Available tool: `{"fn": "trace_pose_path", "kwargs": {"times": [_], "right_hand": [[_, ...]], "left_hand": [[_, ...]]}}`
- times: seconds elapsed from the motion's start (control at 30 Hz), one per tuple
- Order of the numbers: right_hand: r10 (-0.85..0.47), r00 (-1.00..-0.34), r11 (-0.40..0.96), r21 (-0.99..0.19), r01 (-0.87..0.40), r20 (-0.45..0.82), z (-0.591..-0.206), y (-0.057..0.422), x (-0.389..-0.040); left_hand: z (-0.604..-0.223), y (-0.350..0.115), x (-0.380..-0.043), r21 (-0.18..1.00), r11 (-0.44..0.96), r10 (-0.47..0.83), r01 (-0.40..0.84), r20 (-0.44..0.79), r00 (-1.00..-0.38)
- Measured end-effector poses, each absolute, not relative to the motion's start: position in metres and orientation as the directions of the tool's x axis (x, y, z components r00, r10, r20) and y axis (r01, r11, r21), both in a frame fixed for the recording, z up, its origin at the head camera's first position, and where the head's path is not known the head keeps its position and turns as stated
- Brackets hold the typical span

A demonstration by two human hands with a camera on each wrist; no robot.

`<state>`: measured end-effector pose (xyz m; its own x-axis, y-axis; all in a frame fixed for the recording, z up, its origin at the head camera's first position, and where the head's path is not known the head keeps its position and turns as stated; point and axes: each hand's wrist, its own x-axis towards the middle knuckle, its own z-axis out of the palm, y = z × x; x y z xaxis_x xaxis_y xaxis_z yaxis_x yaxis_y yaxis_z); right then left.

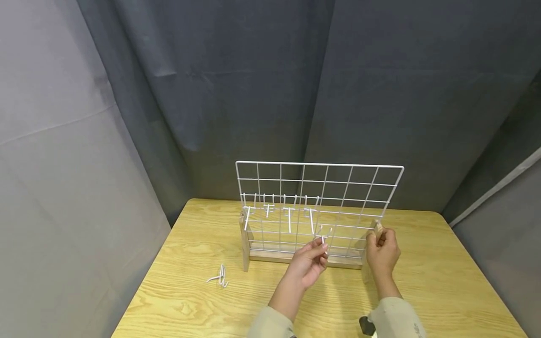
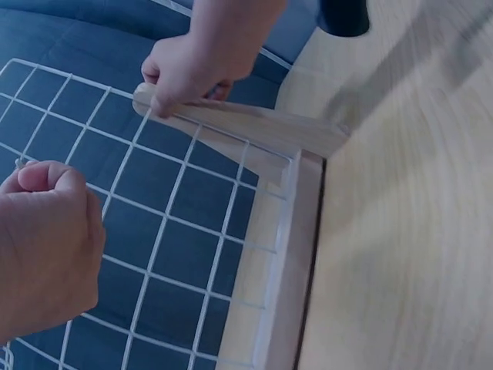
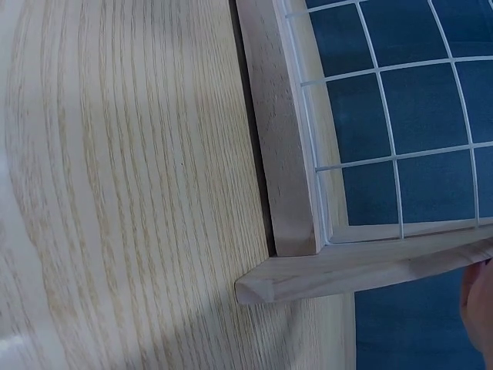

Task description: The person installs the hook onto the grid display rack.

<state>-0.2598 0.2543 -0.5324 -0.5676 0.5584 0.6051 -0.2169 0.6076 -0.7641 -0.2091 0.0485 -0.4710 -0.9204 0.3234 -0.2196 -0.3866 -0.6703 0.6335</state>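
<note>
A white wire grid panel (image 1: 350, 193) stands upright in a wooden frame (image 1: 270, 255). My left hand (image 1: 307, 264) pinches a white wire hook (image 1: 323, 240) between thumb and fingers, close in front of the grid's lower middle. Its prongs point up toward the mesh. At the right end, my right hand (image 1: 383, 251) grips the top of the wooden side post (image 1: 378, 229); in the right wrist view only the edge of that hand (image 3: 479, 308) shows beside the post (image 3: 370, 271). Several white hooks (image 1: 289, 219) hang in a row on the grid's left half.
One loose double-pronged hook (image 1: 220, 276) lies on the wooden table (image 1: 177, 300), left of the frame. Grey curtains (image 1: 203, 94) stand behind the table and at both sides. A dark object (image 1: 366, 326) sits by the right sleeve (image 1: 397, 318).
</note>
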Motion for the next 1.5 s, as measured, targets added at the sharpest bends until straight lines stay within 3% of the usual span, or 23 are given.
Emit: {"fn": "trace_pose_path", "kwargs": {"times": [0.73,1.03,1.5], "right_hand": [[0.546,-0.580,0.642,-0.746,-0.175,0.605,-0.533,0.256,-0.255],[0.498,-0.599,0.641,-0.731,-0.232,0.627,-0.533,0.259,-0.255],[0.476,-0.631,0.642,-0.732,-0.227,0.613,-0.526,0.256,-0.253]], "left_hand": [[-0.433,0.097,-0.226,0.510,-0.801,0.261,-0.313,-0.173,-0.950],[-0.418,0.109,-0.234,0.452,-0.859,0.186,-0.241,-0.164,-0.969],[-0.413,0.109,-0.245,0.304,-0.925,0.165,-0.230,-0.225,-0.960]]}}
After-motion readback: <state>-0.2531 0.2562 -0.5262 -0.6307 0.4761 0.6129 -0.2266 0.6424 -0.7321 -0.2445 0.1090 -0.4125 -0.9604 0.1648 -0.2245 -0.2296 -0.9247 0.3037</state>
